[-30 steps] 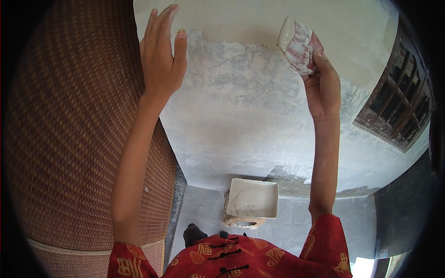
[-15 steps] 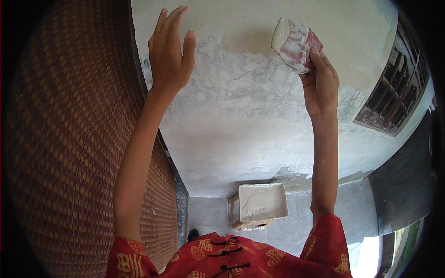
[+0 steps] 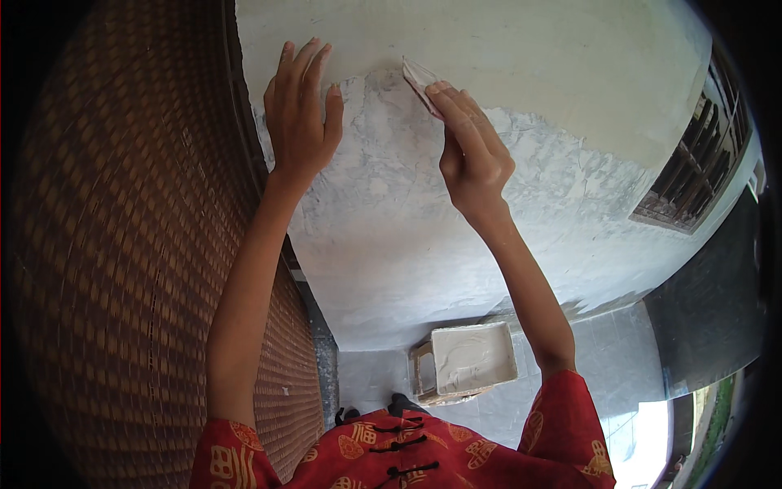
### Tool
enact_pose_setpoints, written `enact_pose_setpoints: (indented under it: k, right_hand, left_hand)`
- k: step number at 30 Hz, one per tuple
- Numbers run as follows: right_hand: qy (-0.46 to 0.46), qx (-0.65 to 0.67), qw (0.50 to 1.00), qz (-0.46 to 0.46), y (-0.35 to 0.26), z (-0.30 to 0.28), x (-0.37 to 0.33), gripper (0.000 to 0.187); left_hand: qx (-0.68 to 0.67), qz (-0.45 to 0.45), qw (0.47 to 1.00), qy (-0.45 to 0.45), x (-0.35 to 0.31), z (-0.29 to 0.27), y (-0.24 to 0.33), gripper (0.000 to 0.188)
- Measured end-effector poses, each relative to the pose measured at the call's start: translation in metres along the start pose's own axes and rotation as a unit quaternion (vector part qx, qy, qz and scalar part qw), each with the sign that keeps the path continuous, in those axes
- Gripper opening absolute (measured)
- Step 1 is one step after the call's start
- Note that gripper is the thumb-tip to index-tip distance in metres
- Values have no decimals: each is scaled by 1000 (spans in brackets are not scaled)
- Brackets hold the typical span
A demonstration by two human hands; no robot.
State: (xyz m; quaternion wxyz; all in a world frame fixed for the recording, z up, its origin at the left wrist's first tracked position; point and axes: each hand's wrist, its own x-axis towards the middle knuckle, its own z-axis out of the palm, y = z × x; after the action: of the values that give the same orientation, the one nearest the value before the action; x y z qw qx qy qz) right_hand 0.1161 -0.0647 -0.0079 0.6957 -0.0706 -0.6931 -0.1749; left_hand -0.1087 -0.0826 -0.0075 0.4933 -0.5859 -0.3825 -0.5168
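Observation:
My left hand [image 3: 301,130] is raised at the upper left, fingers stretched out with nothing in them, against or just before the wall [image 3: 391,236]; contact cannot be told. My right hand [image 3: 479,155] grips a flat, reddish putty scraper [image 3: 419,80] smeared with white putty. Its blade is turned nearly edge-on and lies at or very close to the wall, beside the border between a smooth cream coat above and a patchy grey-white area below. Down on the floor side, a shallow rectangular tray [image 3: 435,363] holds creamy white putty.
The tray rests on a small stand [image 3: 423,371] on the grey tiled floor [image 3: 371,367]. A brown woven panel [image 3: 147,244] runs along my left. At the right are a barred window opening [image 3: 692,163] and a dark surface [image 3: 705,314]. Bright daylight enters at the lower right.
My right hand has swung left with the scraper, turning it from face-on, with a thick putty load showing, to nearly edge-on at the wall. My left hand has shifted slightly downward.

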Motion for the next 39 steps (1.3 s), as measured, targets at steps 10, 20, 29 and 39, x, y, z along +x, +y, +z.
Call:
enact_pose_setpoints:
  k: [10,20,29,39]
  right_hand:
    - [-94,-67,977,-182,33,38,-47,33]
    - [-186,-76,971,-129,50,49,-64,31]
    - [-258,-47,961,-83,36,34,-85,34]
    - [-181,1,983,-39,-11,-24,-77,35]
  left_hand:
    - [67,40,996,48,5,23,-13,46]
    - [73,101,992,35,-8,33,-22,45]
    - [60,90,993,46,-9,32,-25,45]
    - [58,51,994,82,5,33,-31,45]
